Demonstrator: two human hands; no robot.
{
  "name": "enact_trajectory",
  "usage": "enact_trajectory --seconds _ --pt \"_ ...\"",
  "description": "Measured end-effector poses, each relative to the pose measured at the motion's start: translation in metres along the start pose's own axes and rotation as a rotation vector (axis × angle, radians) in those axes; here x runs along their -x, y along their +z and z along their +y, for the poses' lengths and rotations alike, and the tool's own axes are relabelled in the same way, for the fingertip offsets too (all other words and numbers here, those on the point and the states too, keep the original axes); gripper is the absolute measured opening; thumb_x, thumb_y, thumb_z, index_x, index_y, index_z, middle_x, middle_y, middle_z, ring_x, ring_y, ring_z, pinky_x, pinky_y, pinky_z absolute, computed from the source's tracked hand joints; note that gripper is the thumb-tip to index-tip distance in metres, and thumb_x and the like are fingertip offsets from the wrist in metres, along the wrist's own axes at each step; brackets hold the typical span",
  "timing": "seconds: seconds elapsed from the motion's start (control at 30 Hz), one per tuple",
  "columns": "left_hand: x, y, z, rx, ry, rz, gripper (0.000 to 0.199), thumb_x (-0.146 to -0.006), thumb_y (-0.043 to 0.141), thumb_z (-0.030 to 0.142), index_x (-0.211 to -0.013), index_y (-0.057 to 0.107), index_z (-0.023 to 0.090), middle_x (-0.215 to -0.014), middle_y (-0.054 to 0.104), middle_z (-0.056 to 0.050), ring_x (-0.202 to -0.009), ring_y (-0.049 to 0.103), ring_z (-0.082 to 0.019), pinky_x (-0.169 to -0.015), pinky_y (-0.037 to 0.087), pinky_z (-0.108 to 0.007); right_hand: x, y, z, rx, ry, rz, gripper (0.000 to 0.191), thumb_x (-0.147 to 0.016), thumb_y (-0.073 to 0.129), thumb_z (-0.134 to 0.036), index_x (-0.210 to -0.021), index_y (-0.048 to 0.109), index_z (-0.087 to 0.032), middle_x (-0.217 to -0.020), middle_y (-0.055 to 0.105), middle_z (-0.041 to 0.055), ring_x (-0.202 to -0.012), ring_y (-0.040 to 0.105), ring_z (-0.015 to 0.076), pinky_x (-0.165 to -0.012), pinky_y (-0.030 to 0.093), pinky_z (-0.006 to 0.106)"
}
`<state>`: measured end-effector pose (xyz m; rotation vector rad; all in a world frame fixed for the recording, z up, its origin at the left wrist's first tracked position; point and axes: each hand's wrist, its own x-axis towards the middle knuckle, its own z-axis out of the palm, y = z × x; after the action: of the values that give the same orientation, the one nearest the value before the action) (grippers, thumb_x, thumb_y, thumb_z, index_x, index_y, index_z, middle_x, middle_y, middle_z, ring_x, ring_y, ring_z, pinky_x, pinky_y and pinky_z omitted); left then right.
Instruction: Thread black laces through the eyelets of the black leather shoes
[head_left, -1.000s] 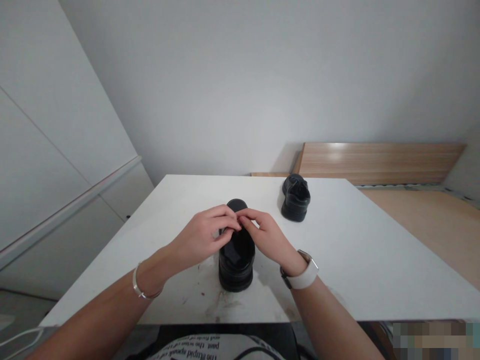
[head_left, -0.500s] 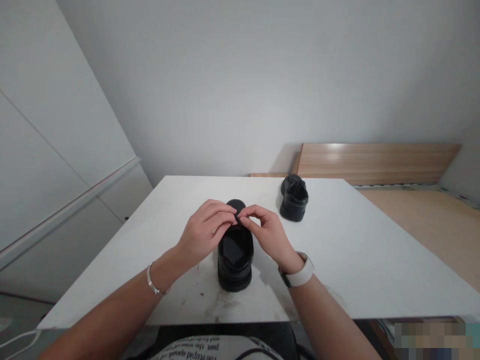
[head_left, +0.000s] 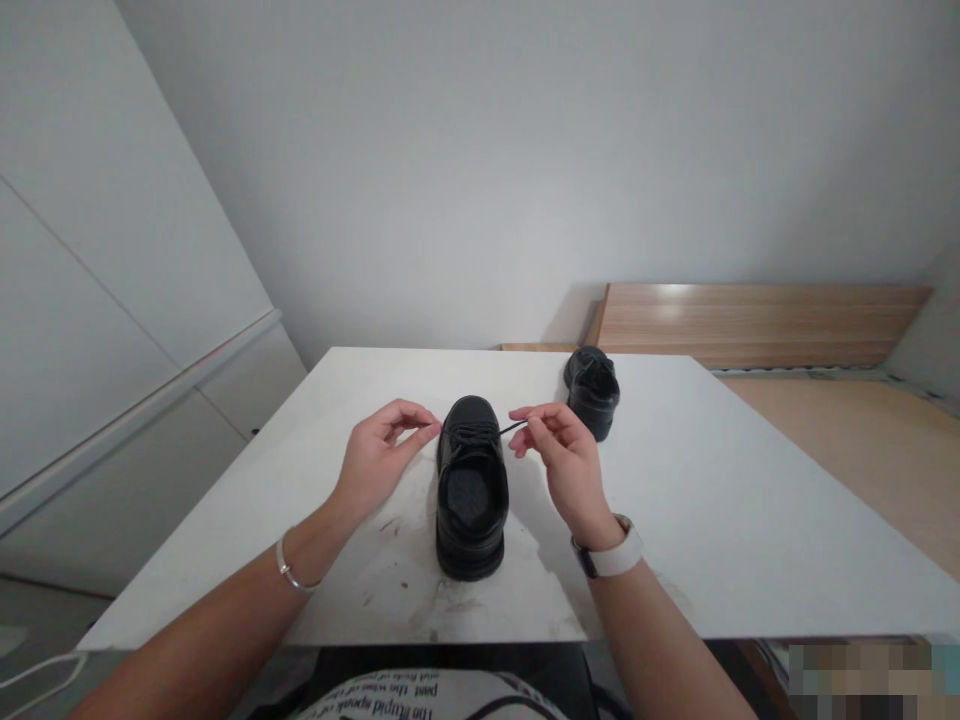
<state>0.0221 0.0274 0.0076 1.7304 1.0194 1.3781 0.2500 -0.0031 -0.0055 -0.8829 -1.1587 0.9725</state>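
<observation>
Black lace [head_left: 513, 427], fingers [head_left: 543, 438] now apart

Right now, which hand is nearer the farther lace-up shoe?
Right: the right hand is just short of the farther shoe; the left hand, left of the nearer shoe.

Soft light brightens the middle of the grey wall [head_left: 480, 200] — dimmer toward the right — and glints on the wooden board [head_left: 750, 325]; shadows are soft, edges look stretched, the lower-right corner pixelated.
</observation>
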Motion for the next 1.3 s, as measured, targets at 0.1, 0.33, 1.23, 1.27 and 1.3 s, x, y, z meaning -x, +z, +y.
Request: enact_trajectory --seconds 0.1,0.33,1.23,1.27,1.3 --pt "-0.009 0.013 0.02 -0.005 0.132 -0.052 0.012 -0.082 0.076 0.025 -0.082 0.067 0.017 -0.083 0.067 -0.004 -0.082 0.063 -0.017 -0.08 0.05 -0.03 0.0 0.022 -0.014 -0.086 0.038 -0.154 0.026 -0.09 0.064 -0.043 -0.087 0.056 -0.019 -0.083 0.066 0.0024 -0.065 0.061 0.0118 -0.063 0.051 0.027" --pt "-0.017 0.028 0.031 0.061 0.228 -0.092 0.011 -0.081 0.077 0.025 -0.078 0.071 0.017 -0.087 0.061 -0.004 -0.087 0.06 -0.017 -0.08 0.05 -0.03 0.003 0.039 -0.023 0.184 -0.017 -0.249 0.019 -0.089 0.063 -0.034 -0.098 0.063 -0.017 -0.075 0.062 0.0 -0.065 0.059 0.0107 -0.062 0.048 0.024" --pt "-0.006 0.036 -0.012 0.315 -0.246 -0.172 0.023 -0.08 0.076 0.036 -0.086 0.069 0.015 -0.08 0.075 -0.006 -0.077 0.067 -0.017 -0.077 0.05 -0.029 -0.005 -0.001 0.021 -0.265 0.146 0.204 0.036 -0.066 0.085 -0.041 -0.084 0.066 -0.017 -0.074 0.065 0.0005 -0.059 0.057 0.0096 -0.057 0.048 0.025" --pt "-0.007 0.036 -0.009 0.268 -0.237 -0.186 0.022 -0.081 0.076 0.035 -0.088 0.07 0.015 -0.078 0.074 -0.006 -0.076 0.067 -0.017 -0.076 0.05 -0.029 -0.004 0.001 0.017 -0.235 0.112 0.189 0.033 -0.069 0.083 -0.041 -0.085 0.066 -0.017 -0.075 0.066 0.0009 -0.059 0.058 0.01 -0.058 0.049 0.025" --pt "-0.008 0.036 -0.007 0.208 -0.219 -0.202 0.022 -0.081 0.075 0.034 -0.091 0.071 0.015 -0.077 0.074 -0.005 -0.075 0.067 -0.018 -0.075 0.05 -0.03 -0.002 0.004 0.012 -0.188 0.074 0.157 0.03 -0.073 0.081 -0.04 -0.086 0.067 -0.018 -0.076 0.067 0.0013 -0.06 0.059 0.0107 -0.059 0.05 0.026"
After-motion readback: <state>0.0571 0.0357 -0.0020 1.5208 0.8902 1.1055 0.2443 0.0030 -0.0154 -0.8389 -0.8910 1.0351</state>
